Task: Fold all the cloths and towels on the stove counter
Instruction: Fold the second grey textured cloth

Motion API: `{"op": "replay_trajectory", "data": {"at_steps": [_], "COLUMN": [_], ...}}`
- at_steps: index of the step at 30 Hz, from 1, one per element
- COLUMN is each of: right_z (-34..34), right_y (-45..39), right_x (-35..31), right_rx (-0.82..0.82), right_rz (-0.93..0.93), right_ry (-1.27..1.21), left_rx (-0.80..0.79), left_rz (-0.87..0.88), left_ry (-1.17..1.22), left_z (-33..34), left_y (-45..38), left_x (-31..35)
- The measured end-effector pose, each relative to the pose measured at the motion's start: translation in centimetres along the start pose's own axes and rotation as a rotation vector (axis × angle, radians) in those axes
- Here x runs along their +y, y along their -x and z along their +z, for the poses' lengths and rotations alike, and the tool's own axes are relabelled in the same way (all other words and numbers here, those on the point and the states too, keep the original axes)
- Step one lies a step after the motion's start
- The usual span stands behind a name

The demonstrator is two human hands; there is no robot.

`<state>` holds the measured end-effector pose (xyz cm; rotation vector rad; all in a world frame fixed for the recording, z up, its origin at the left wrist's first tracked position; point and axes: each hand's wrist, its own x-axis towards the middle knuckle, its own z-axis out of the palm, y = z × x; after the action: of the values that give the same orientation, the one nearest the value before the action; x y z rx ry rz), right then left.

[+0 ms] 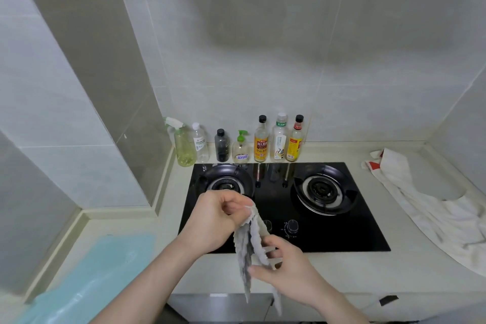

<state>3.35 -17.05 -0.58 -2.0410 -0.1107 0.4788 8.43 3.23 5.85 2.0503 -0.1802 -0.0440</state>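
The left hand [213, 218] is up over the front of the black stove [328, 231], with its fingers curled tight, pinching the top edge of a small grey cloth [249, 247]; the cloth hangs down in the air in long wrinkly folds, in front of the stove and past the front edge of the surface [368, 271]; the right hand [281, 268] is lower down, and its thumb and fingers pinch the cloth near the middle, with some fingers spread out behind it; a big white towel [426, 210] with a bit of red on it lies all crumpled on the surface to the right of the stove, not touched by any hand; a light blue cloth [97, 273] lies flat on the surface at the left, well apart from the hands; a row of bottles [261, 139] stands by the wall behind the stove.
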Motion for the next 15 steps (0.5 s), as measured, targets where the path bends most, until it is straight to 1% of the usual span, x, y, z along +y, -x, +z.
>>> {"op": "replay_trajectory", "data": {"at_steps": [1,3,6,8,12,15], "right_z": [0.3,0.6,0.3,-0.6,-3.1,-4.9], "right_y": [0.0,-0.3,-0.6,-0.5,0.3,0.7], "right_x": [-0.2,0.3,1.9,2.4,2.0,1.1], "right_rx": [0.000,0.056,0.152,0.191,0.214,0.201], "right_rz": [-0.007,-0.014,0.015,0.030,-0.007,-0.043], "right_ry": [0.001,0.046,0.138,0.134,0.179,0.216], "left_rx": [0.003,0.022,0.046,0.052,0.006,-0.040], "left_rz": [0.023,0.057,0.068,0.066,0.095,0.042], "left_ry": [-0.027,-0.054,-0.090,-0.143,-0.262,-0.230], "left_z": [-0.1,-0.4,-1.2,-1.8,-2.8,-3.1], "left_y": [0.2,0.5,0.7,0.7,1.1,1.6], "left_x": [0.2,0.4,-0.1,-1.1,-3.3,-3.8]}}
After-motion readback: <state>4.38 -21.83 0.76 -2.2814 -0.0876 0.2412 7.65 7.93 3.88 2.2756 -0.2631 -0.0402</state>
